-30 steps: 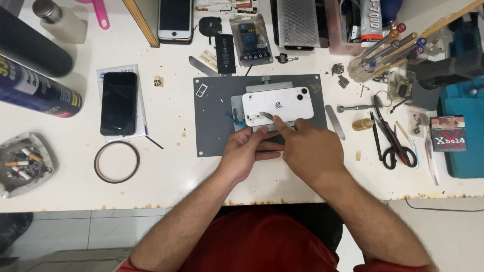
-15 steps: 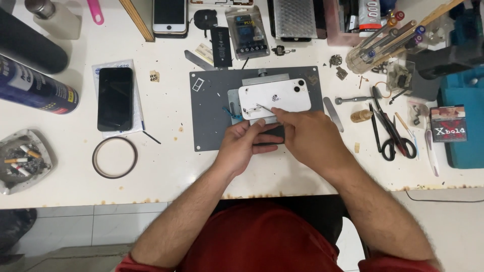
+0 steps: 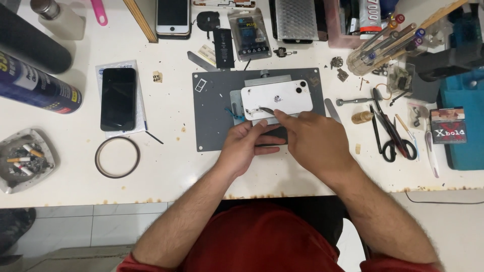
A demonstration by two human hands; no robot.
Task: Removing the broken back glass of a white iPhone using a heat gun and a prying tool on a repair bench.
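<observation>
White phone (image 3: pixel 276 98) lies back-up, long side across, on a small holder at the centre of a grey work mat (image 3: pixel 212 108); camera cluster at its 3 o'clock end. A thin metal tool (image 3: pixel 266 110) rests its tip on the phone's back, near the lower edge.

Right hand (image 3: pixel 313 141) comes in from 5 o'clock, fingers pinched on the tool's near end. Left hand (image 3: pixel 248 147) comes in from 7 o'clock, fingers curled against the near edge of the holder just below the phone; whether they actually grip it cannot be told, as the right hand partly covers them.

Outward from the mat:
- 9 o'clock: black phone (image 3: pixel 118 98), screen dark, lying on a white sheet.
- 8 o'clock: ring of tape (image 3: pixel 117 156), flat on the table.
- Far 8 o'clock: ashtray (image 3: pixel 25 160) with butts.
- 10 o'clock: spray can (image 3: pixel 38 85) on its side.
- 12 o'clock: loose black battery (image 3: pixel 222 47) beside a bagged part (image 3: pixel 250 34).
- 3 o'clock: scissors (image 3: pixel 395 142), black-handled, among tweezers and other small tools.
- 2 o'clock: holder of screwdrivers (image 3: pixel 384 41), tipped.

Person's red shirt (image 3: pixel 262 242) shows at 6 o'clock, below the white table (image 3: pixel 166 184) edge.
</observation>
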